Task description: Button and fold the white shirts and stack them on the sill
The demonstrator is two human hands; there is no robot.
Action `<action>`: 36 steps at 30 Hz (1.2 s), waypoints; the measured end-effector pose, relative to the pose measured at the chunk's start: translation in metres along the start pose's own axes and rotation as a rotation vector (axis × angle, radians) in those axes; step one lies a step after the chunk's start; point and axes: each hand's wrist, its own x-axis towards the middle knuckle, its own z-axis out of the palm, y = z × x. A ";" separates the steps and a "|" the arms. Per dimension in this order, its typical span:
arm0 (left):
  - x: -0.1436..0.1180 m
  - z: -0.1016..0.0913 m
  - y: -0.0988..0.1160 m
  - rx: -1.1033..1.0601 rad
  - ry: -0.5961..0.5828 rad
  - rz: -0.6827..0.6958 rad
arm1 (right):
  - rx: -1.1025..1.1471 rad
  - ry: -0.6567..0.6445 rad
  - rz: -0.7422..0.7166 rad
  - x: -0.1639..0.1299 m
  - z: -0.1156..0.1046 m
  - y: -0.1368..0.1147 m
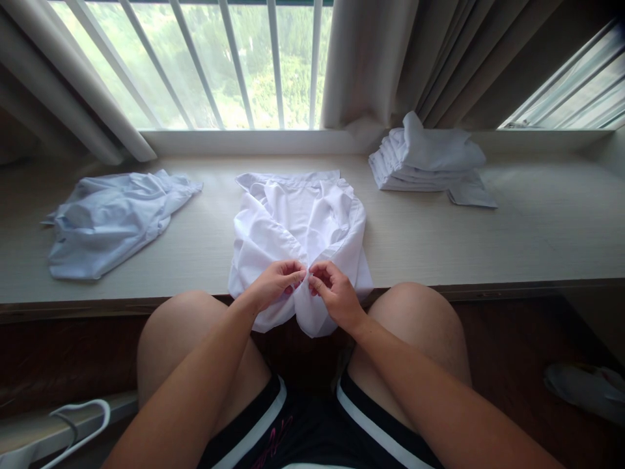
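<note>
A white shirt (263, 228) lies spread on the light ledge in front of me, its collar end toward the window and its lower part hanging over the front edge. My left hand (280, 280) pinches one front edge of the shirt near the middle. Close beside it, my right hand (332, 286) pinches the opposite front edge. The two edges meet between my fingertips. Any button there is too small to make out.
A crumpled white garment (112, 221) lies on the ledge (547, 221) at the left. Toward the back right stands a stack of folded white garments (434, 156). Curtains (371, 58) hang beside the barred window (219, 65). A white hanger (92, 423) is at the lower left.
</note>
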 end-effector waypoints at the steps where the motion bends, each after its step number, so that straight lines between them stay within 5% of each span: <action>1: 0.000 0.000 0.000 0.010 0.005 0.003 | 0.000 -0.002 -0.002 0.000 0.000 0.000; 36: -0.001 0.003 -0.006 0.009 0.055 0.000 | -0.067 -0.027 0.000 -0.002 0.000 0.002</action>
